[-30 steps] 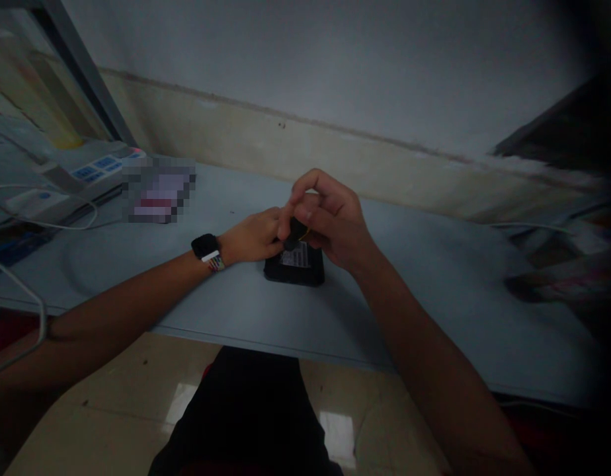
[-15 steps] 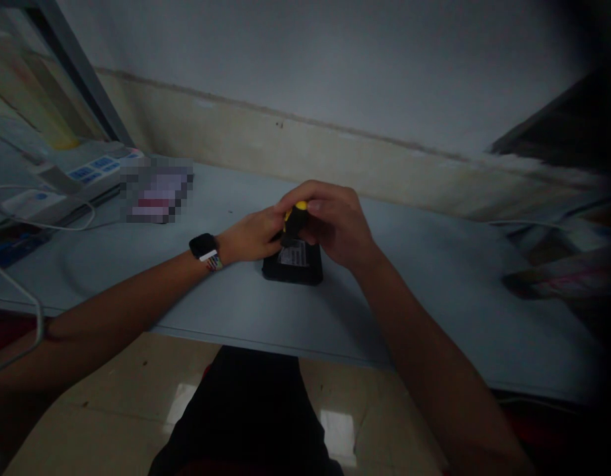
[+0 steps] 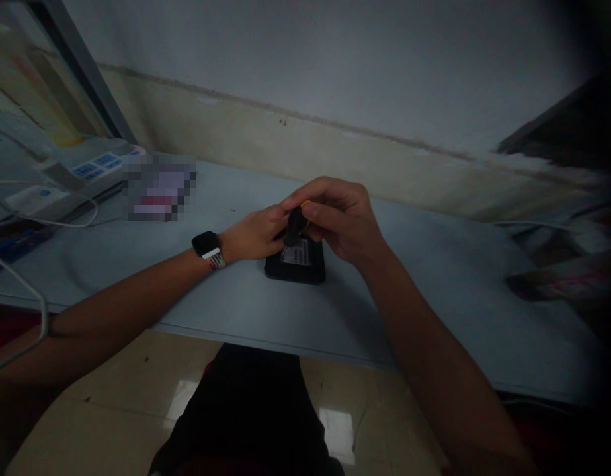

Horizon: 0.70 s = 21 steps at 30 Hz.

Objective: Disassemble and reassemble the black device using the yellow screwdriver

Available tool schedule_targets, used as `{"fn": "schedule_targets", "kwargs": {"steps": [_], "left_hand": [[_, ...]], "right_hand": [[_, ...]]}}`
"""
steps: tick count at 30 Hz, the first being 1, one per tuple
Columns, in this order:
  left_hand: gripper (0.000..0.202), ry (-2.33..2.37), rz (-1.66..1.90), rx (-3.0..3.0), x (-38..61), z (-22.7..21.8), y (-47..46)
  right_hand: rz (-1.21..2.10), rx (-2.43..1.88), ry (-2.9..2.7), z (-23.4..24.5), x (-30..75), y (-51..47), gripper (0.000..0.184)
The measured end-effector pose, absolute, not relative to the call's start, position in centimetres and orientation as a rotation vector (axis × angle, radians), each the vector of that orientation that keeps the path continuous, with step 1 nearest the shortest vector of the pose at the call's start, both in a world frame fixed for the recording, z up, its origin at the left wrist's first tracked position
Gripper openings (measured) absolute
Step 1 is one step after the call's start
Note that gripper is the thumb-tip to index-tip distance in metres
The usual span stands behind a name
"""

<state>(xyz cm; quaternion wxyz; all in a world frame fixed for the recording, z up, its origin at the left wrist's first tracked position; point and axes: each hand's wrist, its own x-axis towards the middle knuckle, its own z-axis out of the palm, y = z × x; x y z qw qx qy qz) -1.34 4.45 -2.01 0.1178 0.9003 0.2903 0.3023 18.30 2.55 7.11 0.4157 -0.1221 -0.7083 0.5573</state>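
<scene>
My right hand is closed around the short black-and-yellow handle of a screwdriver. The tool stands over a flat black box that has a white printed label on top; its tip is hidden from view. From the left side, my left hand grips the box at its far left part. Some of the left fingers are hidden behind the handle and the right hand. On my left wrist is a black watch with a patterned strap.
On the pale blue table, a phone-like item, partly pixelated, lies left of the hands. Beyond it sit a white power strip and cables. Blurred packages are at the right. A wall rises behind the table.
The screwdriver's handle has turned: less of its yellow shows, more of its black. My right hand has shifted slightly to the right. The box and left hand look nearly unchanged.
</scene>
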Motion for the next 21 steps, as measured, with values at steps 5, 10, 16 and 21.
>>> {"fn": "schedule_targets", "kwargs": {"steps": [5,10,16,21], "left_hand": [[0.020,0.828,0.879,2.643,-1.5,-1.9,4.4],[0.021,0.861,0.871,2.690,-1.2,-1.2,4.1],[0.020,0.875,0.847,2.675,-1.2,-1.2,4.1],[0.023,0.842,0.895,2.682,-1.2,-2.0,4.5]], "right_hand": [[1.441,-0.274,-1.770,6.8,18.1,2.6,0.028],[1.447,-0.379,-1.711,6.7,17.6,2.1,0.029],[1.499,-0.374,-1.641,6.6,17.4,2.2,0.034],[1.455,-0.353,-1.692,6.5,17.7,2.5,0.027]]}}
